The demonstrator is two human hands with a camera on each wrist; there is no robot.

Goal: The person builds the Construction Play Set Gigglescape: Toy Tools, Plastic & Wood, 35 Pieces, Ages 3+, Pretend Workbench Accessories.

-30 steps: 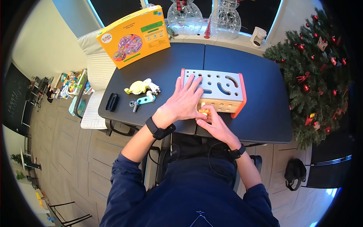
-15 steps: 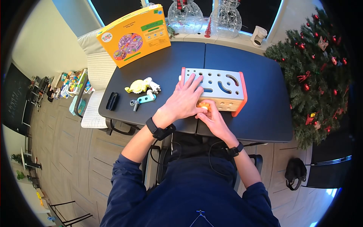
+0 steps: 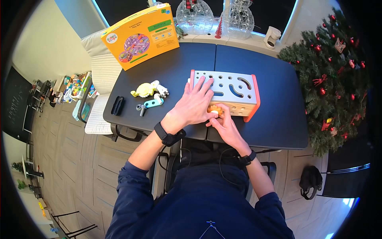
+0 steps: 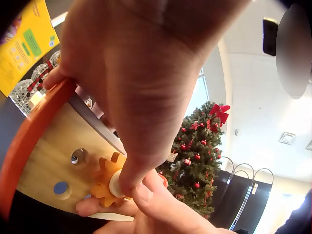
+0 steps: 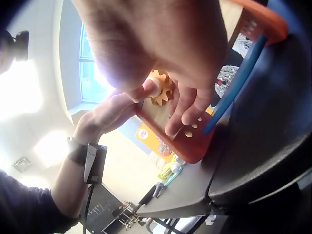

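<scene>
A wooden toy toolbox (image 3: 225, 78) with a grey holed top and red ends stands on the dark table. Across its top lie the spread, straight fingers of my left hand (image 3: 193, 104), the thumb reaching down the front. An orange toy gear (image 4: 103, 181) sits against the pale holed front panel (image 4: 46, 153), a white round-headed peg (image 4: 116, 184) at its middle. My left thumb presses on that peg head. From below, my right hand (image 3: 227, 128) holds the gear, fingers behind its edge and thumb near the peg. The peg's far end is hidden.
Left on the table are a yellow and white toy piece (image 3: 147, 89), a teal strip (image 3: 153, 103), a grey bolt (image 3: 141, 108) and a black holder (image 3: 118, 106). A yellow box (image 3: 141, 38) stands behind. A Christmas tree (image 3: 326, 79) is at right.
The gear has tipped from nearly edge-on to facing outward and risen against the toolbox front. My right hand has moved slightly up with it; the left hand stays on the top.
</scene>
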